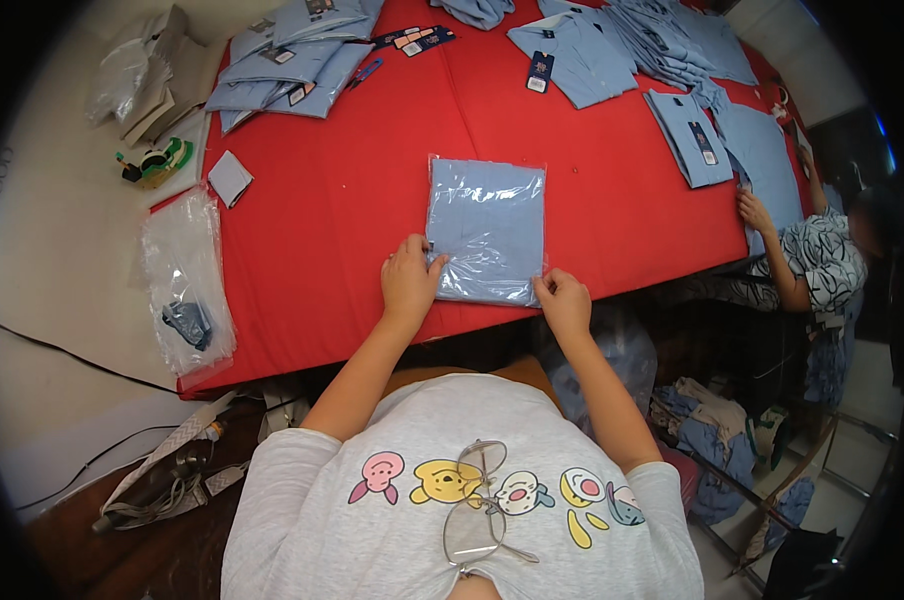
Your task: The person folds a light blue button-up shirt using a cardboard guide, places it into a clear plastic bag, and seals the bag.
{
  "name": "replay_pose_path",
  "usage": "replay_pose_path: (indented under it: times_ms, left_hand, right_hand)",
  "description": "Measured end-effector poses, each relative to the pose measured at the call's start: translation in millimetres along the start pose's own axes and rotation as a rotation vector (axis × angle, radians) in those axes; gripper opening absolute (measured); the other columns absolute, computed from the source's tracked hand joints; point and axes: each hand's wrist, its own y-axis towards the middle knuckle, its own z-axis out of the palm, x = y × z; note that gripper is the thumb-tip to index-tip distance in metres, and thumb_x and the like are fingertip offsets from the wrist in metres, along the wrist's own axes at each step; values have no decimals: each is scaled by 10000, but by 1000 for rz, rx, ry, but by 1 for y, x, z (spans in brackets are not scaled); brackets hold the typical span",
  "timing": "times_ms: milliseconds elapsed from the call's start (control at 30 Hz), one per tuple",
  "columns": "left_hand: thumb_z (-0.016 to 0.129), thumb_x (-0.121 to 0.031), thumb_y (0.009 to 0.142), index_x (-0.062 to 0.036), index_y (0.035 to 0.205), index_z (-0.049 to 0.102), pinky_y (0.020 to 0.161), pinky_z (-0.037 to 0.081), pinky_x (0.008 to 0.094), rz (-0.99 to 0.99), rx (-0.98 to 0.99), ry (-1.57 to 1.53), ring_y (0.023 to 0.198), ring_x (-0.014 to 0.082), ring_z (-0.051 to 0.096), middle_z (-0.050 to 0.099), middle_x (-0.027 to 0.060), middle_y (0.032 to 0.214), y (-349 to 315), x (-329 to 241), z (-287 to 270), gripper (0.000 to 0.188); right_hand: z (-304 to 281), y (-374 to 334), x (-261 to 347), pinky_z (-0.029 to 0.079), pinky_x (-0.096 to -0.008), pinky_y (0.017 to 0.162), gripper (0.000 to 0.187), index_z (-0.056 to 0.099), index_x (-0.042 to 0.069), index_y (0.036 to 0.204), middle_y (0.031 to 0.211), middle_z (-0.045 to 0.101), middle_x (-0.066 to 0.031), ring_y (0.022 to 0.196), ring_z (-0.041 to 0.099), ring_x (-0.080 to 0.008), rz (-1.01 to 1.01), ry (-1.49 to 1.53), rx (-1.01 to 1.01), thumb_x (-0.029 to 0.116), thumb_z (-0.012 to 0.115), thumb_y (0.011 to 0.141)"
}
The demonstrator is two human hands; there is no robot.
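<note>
A folded light-blue shirt in a clear plastic bag (487,225) lies flat on the red-covered table in front of me. My left hand (410,280) is at its lower left edge, thumb on top of the plastic and the other fingers curled at the side. At the lower right corner, my right hand (564,300) pinches the bag between thumb and fingers. The plastic is shiny and wrinkled near the bottom, and it stands out a little past the cloth along the top and right.
Bagged shirts (287,65) are piled at the far left, near loose tags (412,40). Clear bags (187,280) and a tape dispenser (157,163) lie left. Folded shirts (687,140) lie right, where another person (817,250) handles a shirt (762,150).
</note>
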Motion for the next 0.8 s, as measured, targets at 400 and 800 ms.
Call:
replay_pose_path:
  times_ms: [400,800]
  left_hand:
    - [616,-325,1068,-325,1643,503,1326,210,605,667,-52,236,1655,350,258,281,83,1803,27,-13,56,585]
    - [564,-380,1107,-346,1670,456,1328,168,621,636,17,225,1670,364,201,229,66,1822,32,-10,49,574]
  right_hand:
    - [33,-9,37,273,-543,1314,749,464,29,1608,1682,439,-209,1585,387,-372,-722,-185,57,326,747,981]
    - [-6,-5,-18,107,-596,1340,968,385,-18,1662,1772,287,-232,1668,218,-371,-333,-450,19,638,641,998]
